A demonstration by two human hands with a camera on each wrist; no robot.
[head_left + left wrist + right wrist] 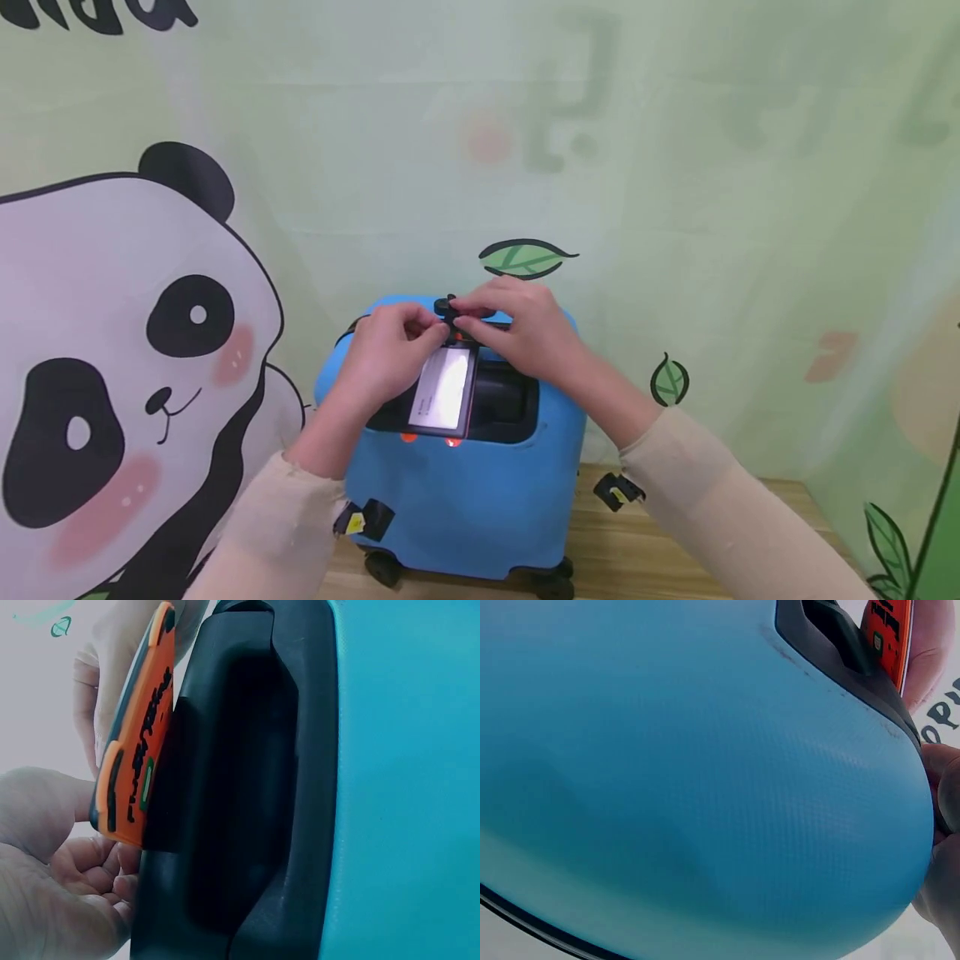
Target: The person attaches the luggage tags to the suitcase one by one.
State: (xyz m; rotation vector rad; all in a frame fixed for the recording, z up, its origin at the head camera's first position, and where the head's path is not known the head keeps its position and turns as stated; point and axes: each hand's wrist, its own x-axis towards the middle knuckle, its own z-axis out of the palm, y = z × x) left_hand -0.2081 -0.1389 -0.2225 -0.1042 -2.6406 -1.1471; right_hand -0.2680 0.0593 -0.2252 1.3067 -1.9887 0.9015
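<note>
A blue suitcase (465,508) stands upright with a luggage tag (442,392) lying over its black handle recess (510,400). The tag shows a pale card on its face; its orange back (146,742) with dark lettering appears in the left wrist view. My left hand (386,350) pinches the base of the tag's black strap (448,310) between thumb and finger. Just above and to the right, my right hand (525,325) pinches the strap's upper part. The fingertips nearly meet, and whether the strap is fastened is hidden by them.
Black wheels (384,568) support the suitcase on a wooden surface (637,550). Behind it hangs a pale green backdrop (712,208) printed with a large panda (150,350) and leaves. Small black devices (618,492) sit by both wrists.
</note>
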